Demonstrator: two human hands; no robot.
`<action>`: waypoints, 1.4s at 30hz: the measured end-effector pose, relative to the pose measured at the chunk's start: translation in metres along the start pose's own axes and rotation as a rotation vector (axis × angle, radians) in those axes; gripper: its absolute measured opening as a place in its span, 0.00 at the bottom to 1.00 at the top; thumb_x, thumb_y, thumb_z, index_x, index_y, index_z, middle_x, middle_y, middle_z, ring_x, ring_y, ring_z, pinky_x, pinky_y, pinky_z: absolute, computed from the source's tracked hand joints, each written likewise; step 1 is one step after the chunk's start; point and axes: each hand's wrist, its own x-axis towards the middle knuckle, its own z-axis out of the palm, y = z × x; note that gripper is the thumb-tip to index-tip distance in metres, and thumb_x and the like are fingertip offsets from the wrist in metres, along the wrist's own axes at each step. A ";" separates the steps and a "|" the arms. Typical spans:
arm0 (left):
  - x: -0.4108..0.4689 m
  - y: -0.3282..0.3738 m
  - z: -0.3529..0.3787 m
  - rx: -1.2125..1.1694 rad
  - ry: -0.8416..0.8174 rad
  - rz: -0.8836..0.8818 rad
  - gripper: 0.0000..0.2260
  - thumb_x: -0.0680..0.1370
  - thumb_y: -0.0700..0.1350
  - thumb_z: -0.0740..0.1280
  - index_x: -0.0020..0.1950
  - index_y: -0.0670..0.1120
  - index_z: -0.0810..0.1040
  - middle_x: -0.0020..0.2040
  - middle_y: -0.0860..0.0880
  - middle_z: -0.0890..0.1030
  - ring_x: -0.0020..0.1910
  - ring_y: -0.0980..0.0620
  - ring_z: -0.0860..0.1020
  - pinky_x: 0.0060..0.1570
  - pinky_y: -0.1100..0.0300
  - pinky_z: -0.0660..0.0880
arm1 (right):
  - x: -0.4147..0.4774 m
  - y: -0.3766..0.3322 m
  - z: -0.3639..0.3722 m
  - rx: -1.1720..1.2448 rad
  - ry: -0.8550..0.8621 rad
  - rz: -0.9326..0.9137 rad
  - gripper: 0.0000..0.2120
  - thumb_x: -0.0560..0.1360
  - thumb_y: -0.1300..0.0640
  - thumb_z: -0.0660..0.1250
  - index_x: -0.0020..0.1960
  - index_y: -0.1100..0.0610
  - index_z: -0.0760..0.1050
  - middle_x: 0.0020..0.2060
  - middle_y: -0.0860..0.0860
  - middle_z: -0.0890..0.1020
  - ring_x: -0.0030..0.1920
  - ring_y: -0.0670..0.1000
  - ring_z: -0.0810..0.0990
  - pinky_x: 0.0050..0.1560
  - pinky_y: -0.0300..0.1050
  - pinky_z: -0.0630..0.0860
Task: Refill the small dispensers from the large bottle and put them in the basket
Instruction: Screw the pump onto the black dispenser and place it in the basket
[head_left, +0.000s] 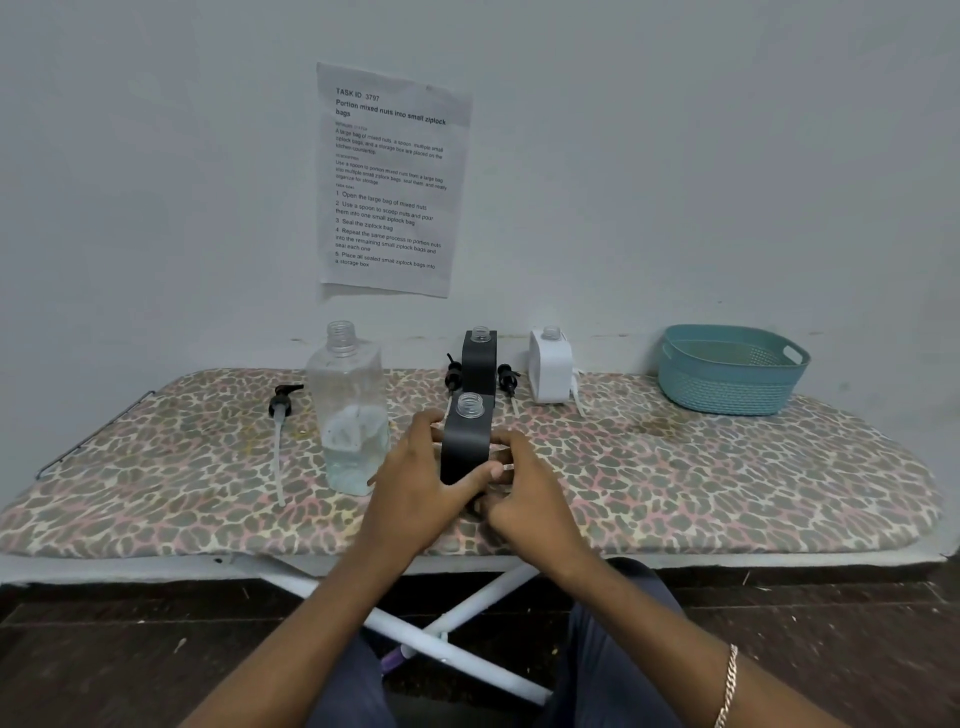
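A black small dispenser (466, 441) with an open clear neck stands near the front middle of the ironing board (727, 467). My left hand (421, 483) grips it from the left, thumb across its front. My right hand (524, 488) holds its right side with curled fingers. The large clear bottle (349, 410), uncapped and about a third full of liquid, stands just to the left. A second black dispenser (480, 364) and a white dispenser (550, 369) stand open at the back. The teal basket (727, 374) sits far right.
A black pump head with a long tube (280, 415) lies left of the large bottle. Two more black pump heads (506, 376) lie beside the rear black dispenser. A printed sheet (389, 182) hangs on the wall. The board's white legs (467, 613) cross below.
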 end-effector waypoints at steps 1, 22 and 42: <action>-0.001 0.001 0.001 0.014 -0.013 0.015 0.36 0.70 0.65 0.78 0.71 0.53 0.68 0.56 0.53 0.82 0.55 0.52 0.81 0.52 0.56 0.79 | 0.000 0.000 0.000 0.029 -0.003 0.010 0.30 0.71 0.72 0.65 0.67 0.48 0.70 0.50 0.53 0.82 0.37 0.49 0.84 0.29 0.44 0.79; -0.002 -0.007 -0.004 -0.146 -0.066 -0.035 0.21 0.76 0.46 0.75 0.63 0.51 0.68 0.46 0.56 0.80 0.45 0.61 0.79 0.37 0.64 0.77 | 0.085 -0.064 -0.049 -0.111 0.278 -0.203 0.09 0.77 0.62 0.68 0.55 0.54 0.82 0.48 0.46 0.85 0.48 0.46 0.84 0.50 0.40 0.81; 0.002 -0.027 0.000 -0.337 -0.127 -0.132 0.15 0.73 0.52 0.74 0.57 0.62 0.75 0.44 0.55 0.85 0.40 0.52 0.85 0.43 0.44 0.83 | 0.263 -0.104 0.078 -1.367 -0.493 0.100 0.24 0.85 0.56 0.64 0.77 0.66 0.67 0.75 0.55 0.73 0.74 0.56 0.73 0.69 0.47 0.69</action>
